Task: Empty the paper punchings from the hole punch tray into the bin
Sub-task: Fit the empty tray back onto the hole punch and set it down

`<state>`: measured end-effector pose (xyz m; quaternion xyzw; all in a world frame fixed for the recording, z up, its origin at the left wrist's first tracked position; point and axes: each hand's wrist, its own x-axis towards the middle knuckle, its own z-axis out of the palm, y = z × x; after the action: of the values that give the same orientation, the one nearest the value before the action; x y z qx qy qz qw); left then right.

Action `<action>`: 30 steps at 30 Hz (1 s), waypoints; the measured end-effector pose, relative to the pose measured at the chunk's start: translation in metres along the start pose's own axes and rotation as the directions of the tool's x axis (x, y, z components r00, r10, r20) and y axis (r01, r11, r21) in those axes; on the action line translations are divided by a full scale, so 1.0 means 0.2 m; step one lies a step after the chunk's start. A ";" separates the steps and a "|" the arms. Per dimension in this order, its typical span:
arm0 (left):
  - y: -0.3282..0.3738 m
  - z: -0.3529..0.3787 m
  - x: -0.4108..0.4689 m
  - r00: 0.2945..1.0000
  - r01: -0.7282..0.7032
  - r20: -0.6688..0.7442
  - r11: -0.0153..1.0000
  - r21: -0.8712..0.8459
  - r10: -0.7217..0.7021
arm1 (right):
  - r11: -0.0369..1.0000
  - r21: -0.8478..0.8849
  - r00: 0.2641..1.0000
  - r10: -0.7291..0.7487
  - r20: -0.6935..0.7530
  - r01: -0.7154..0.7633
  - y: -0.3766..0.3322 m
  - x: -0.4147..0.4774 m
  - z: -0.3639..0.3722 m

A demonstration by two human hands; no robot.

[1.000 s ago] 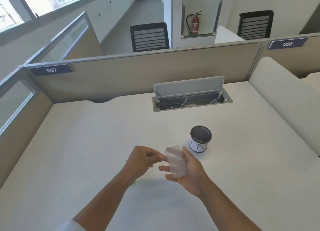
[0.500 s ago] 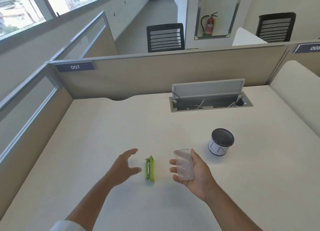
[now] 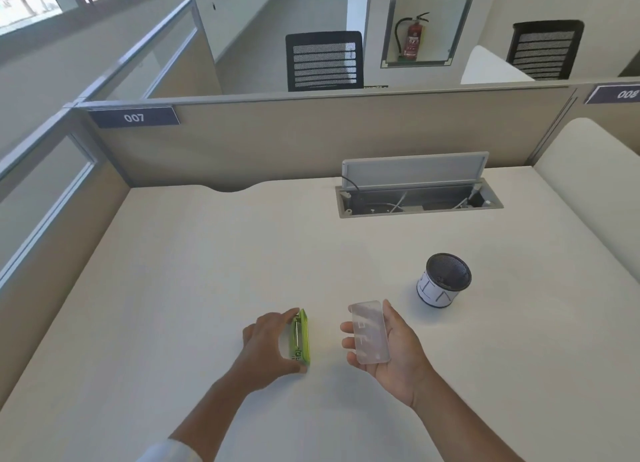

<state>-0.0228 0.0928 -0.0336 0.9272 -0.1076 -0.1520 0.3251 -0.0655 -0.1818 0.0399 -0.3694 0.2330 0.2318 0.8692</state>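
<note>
Left hand point(image 3: 268, 344) fingers now grip hole punch point(image 3: 300, 337); right hand point(image 3: 391, 354) cradles tray point(image 3: 369, 331).

We read "007" in white on the dark nameplate point(image 3: 133, 117) fixed to the partition's top left corner, and "008" on a matching plate point(image 3: 613, 94) at the right edge. The fire extinguisher's label point(image 3: 413, 42) is too blurred for us.

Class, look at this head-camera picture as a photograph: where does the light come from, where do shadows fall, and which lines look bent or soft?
Head view: daylight enters from the windows at upper left; the small bin and both hands cast soft shadows on the pale desk; wide-angle distortion bows the partition; the frosted tray in the right hand looks hazy; the green hole punch stays fairly sharp.
</note>
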 end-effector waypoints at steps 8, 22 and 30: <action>0.02 0.02 0.00 0.998 0.003 -0.057 0.999 -0.032 -0.005 | 1.000 0.001 1.000 0.000 -0.018 0.000 0.01 0.01 -0.02; 0.16 -0.09 -0.04 0.997 -0.033 -0.074 0.996 -0.083 0.027 | 0.999 -0.034 0.997 -0.015 -0.070 0.012 0.02 0.02 -0.02; 0.42 -0.26 -0.06 0.971 -0.193 -0.131 0.979 0.058 0.199 | 0.998 -0.056 0.996 -0.013 -0.083 0.008 0.01 0.02 0.00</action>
<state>-0.0243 0.0622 0.0606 0.9271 -0.1797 -0.0530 0.3245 -0.0626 -0.1799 0.0364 -0.4038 0.2604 0.2180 0.8495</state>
